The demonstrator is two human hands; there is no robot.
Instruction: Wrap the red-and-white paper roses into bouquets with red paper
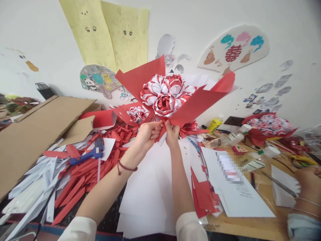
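Note:
I hold up a paper flower bouquet over the table: red-and-white folded roses wrapped in red paper sheets. My left hand is closed around the gathered base of the wrapping. My right hand pinches the same base from the right, touching my left hand. A small red-and-white flower lies just behind my left hand. White paper sheets lie beneath my forearms.
Red and white paper strips and a blue glue gun lie at left, beside cardboard. A second bouquet, glue bottles and printed sheets sit at right. Another person's hand holds white paper at the right edge.

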